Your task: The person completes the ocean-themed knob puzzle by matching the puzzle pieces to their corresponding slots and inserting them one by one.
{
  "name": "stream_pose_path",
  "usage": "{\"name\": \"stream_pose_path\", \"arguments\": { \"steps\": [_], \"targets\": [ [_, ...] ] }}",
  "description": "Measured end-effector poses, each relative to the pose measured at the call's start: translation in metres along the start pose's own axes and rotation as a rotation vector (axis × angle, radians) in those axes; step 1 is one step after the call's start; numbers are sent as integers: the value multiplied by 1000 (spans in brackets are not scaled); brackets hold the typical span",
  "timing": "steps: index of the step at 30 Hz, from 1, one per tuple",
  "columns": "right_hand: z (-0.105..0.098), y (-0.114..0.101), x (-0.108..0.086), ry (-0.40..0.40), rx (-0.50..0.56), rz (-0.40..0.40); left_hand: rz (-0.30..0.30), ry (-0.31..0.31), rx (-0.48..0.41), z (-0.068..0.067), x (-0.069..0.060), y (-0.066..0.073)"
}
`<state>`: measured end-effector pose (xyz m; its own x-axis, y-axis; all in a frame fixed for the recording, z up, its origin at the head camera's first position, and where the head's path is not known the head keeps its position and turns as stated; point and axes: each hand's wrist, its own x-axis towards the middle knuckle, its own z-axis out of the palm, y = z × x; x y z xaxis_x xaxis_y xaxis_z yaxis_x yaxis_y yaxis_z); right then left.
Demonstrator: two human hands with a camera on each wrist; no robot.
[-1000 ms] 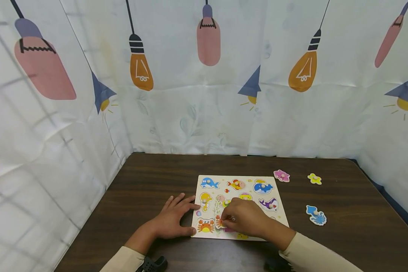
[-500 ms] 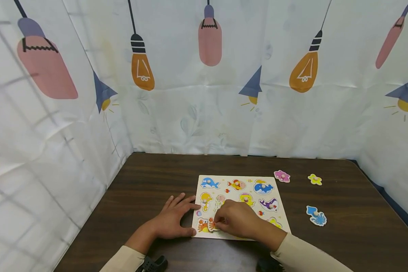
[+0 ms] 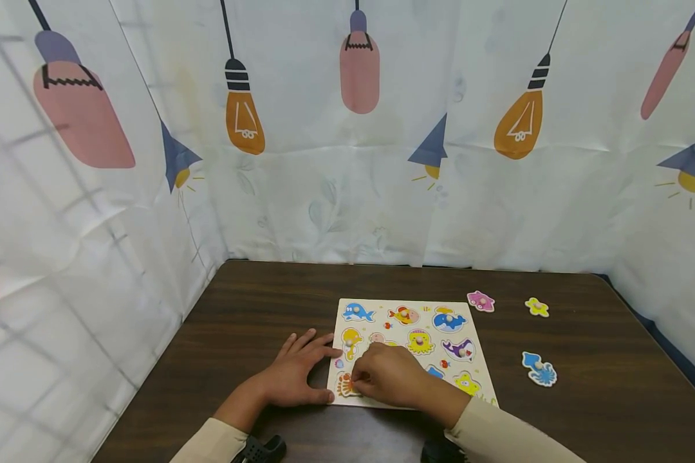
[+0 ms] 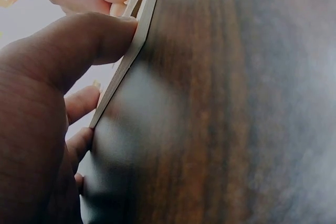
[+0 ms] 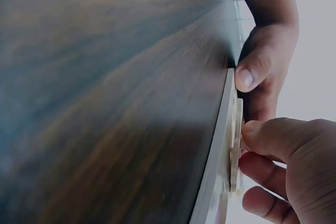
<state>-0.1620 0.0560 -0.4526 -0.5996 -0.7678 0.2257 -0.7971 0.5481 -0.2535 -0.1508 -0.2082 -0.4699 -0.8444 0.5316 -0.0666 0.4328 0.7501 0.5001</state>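
A pale puzzle board with sea-animal pictures lies on the brown table. My left hand rests flat at its left edge, thumb and fingertips touching the rim, fingers spread. Over the board's lower left, my right hand pinches a crab piece by its knob, which the fingers hide. In the right wrist view the thin piece lies against the board's face, slightly raised and tilted, with the thumb and fingers of the right hand at it. The left thumb presses the board's corner in the left wrist view.
To the right of the board lie a pink piece, a yellow piece and a blue piece. A white curtain with printed lamps stands behind the table and at its sides.
My right hand has moved left across the board with the crab piece, over the lower-left crab picture. A blue shape and the yellow star at the lower right now show. The left hand stays in place.
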Motion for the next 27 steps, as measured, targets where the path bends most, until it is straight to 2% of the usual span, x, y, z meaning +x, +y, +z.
{"name": "stream_pose_path", "arguments": {
  "steps": [16, 23, 27],
  "targets": [
    [7, -8, 8, -23, 8, 44, -2, -4, -3, -1, -1, 2],
    [2, -4, 1, -53, 20, 67, -14, -4, -7, -1, -1, 3],
    [-1, 2, -7, -44, 18, 68, -14, 3, 8, -1, 0, 2]
  ]
}}
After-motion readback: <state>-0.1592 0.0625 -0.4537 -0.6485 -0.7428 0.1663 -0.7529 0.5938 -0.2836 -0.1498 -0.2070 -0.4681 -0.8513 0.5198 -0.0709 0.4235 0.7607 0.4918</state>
